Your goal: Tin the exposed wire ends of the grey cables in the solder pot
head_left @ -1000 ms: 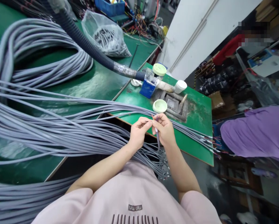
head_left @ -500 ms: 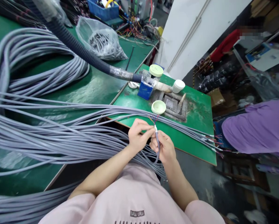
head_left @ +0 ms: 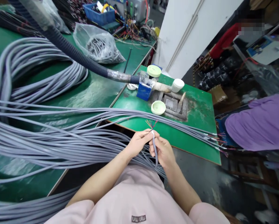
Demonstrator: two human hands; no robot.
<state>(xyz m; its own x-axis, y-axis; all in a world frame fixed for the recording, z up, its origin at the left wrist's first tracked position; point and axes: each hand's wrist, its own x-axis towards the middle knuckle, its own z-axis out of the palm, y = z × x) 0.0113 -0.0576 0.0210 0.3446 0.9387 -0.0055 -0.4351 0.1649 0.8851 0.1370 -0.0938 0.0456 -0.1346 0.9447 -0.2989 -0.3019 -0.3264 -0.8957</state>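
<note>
Near the centre of the frame, just below the pale green cup (head_left: 158,108), a grey cable (head_left: 155,151) is held with its end pointing up. Thin coloured wires (head_left: 151,124) fan out above its white band (head_left: 152,134). The right hand (head_left: 163,150) has its grip curled closed around the grey jacket, thumb just under the band. The left hand (head_left: 139,140) is closed in a narrow pinch at the band; whether a thin wire is also caught there I cannot tell. More cables (head_left: 60,140) sweep across the left of the frame and over the green desk (head_left: 195,140) at centre right.

The short end should feel light, the jacket firm but springy and fairly smooth, with its trailing length likely tugging a little. The bare wires look soft, easily bent and the most fragile part. The best hold is on the jacket just below the band, with only a gentle fingertip touch on the wires.
</note>
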